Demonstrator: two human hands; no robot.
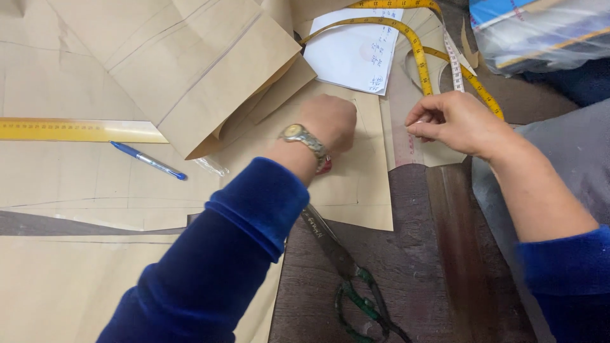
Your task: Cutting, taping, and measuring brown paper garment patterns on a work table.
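Note:
My left hand (327,121), with a metal watch on the wrist and a blue velvet sleeve, rests as a blurred fist on a brown paper pattern piece (365,190). Its fingers curl under, out of sight. My right hand (460,122) is further right, fingertips pinched on the edge of a clear plastic ruler with pink markings (404,149) that lies along the pattern's right edge. Scissors with green handles (356,286) lie on the dark wooden table (419,254), just below my left forearm.
More brown pattern sheets (203,70) cover the left and top. A yellow ruler (70,130) and a blue pen (147,161) lie at the left. A yellow tape measure (416,51) loops over a white note sheet (352,51). A plastic bag (540,32) sits top right.

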